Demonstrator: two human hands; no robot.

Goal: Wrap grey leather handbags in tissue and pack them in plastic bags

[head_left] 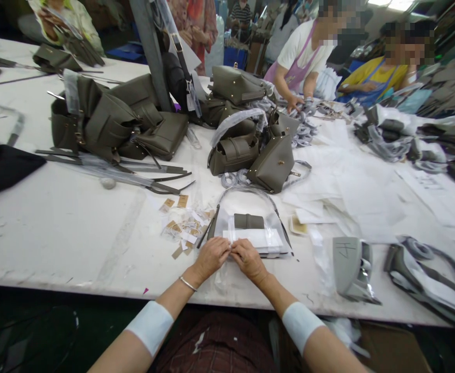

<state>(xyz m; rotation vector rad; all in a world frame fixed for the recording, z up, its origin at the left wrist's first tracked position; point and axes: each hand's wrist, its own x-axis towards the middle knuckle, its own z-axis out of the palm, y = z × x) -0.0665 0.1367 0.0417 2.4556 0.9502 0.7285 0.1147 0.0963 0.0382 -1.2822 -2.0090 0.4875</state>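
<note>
A grey-green handbag lies in front of me, its wrapped handle arching away. A small grey-green flap or pouch and a white paper strip show on it. Clear plastic film runs down the bag's front to my fingers. My left hand and my right hand meet at the bag's near edge, fingertips pinched together on the film. More crumpled film hangs below them. The exact fold between the fingertips is hidden.
Loose tags and cords lie left of the bag. Several grey-green bags and straps are heaped beyond, near a metal post. A light grey bag piece and a wrapped bag lie right. Co-workers stand across the table.
</note>
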